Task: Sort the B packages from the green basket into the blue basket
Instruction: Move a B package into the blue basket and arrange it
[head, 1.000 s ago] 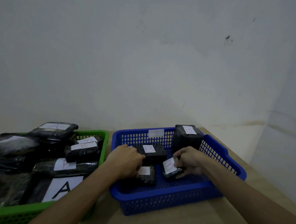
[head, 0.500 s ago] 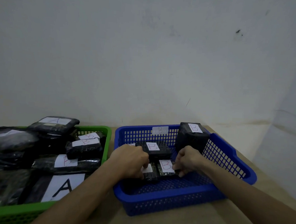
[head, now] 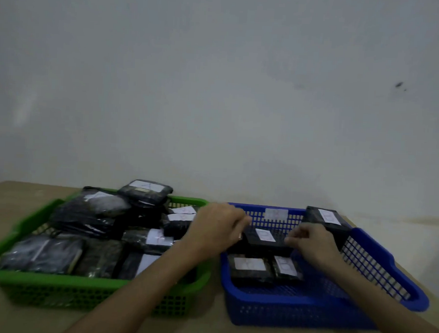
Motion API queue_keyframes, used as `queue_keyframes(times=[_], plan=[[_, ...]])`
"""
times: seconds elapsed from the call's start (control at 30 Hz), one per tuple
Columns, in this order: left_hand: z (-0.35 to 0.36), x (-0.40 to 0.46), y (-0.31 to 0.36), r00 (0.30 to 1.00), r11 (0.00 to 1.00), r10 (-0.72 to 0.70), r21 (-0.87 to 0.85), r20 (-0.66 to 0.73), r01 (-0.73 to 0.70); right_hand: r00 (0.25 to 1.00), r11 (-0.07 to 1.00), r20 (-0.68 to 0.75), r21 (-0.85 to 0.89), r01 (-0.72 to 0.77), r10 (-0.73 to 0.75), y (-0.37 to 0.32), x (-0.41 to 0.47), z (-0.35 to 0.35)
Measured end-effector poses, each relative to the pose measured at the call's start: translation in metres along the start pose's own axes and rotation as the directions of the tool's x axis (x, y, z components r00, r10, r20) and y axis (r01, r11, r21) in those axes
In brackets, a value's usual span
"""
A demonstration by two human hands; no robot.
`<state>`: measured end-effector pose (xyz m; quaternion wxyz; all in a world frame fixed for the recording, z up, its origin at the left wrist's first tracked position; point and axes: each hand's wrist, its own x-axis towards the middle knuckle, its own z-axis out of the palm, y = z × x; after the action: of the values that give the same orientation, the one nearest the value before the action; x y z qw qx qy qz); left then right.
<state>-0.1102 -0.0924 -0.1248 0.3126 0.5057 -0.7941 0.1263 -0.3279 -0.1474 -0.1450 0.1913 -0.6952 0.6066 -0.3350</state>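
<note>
Both hands, the left hand (head: 216,232) and right hand (head: 311,243), pinch the ends of one B package (head: 266,239) over the blue basket (head: 376,266) middle; a loose pinch could drop it crooked.

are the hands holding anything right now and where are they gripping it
Both hands appear to grip one black B package in the blue basket: left hand at its left end, right hand at its right end.
</note>
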Motion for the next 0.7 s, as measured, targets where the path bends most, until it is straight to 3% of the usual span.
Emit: queue_keyframes(times=[0.2, 0.3, 0.43, 0.57, 0.7], plan=[[-0.059, -0.046, -0.074, 0.907, 0.943, -0.325, -0.169, -0.269, 0.288, 0.962, 0.955, -0.014, 0.112, 0.274, -0.274, -0.096, -0.018, 0.032], [-0.065, -0.080, -0.104, 0.836, 0.880, -0.474, -0.179, -0.276, 0.440, 0.915, 0.911, 0.022, 0.100, 0.400, -0.404, -0.129, -0.028, 0.068], [-0.063, -0.098, -0.118, 0.754, 0.809, -0.587, -0.244, -0.295, 0.534, 0.880, 0.889, 0.159, -0.026, 0.457, -0.447, -0.133, -0.033, 0.113], [-0.058, -0.094, -0.116, 0.816, 0.853, -0.521, -0.203, -0.251, 0.482, 0.830, 0.809, 0.196, -0.196, 0.555, -0.522, -0.127, -0.031, 0.127], [-0.057, -0.095, -0.118, 0.829, 0.853, -0.520, -0.164, -0.204, 0.495, 0.833, 0.827, 0.351, -0.219, 0.518, -0.429, -0.134, -0.022, 0.122]])
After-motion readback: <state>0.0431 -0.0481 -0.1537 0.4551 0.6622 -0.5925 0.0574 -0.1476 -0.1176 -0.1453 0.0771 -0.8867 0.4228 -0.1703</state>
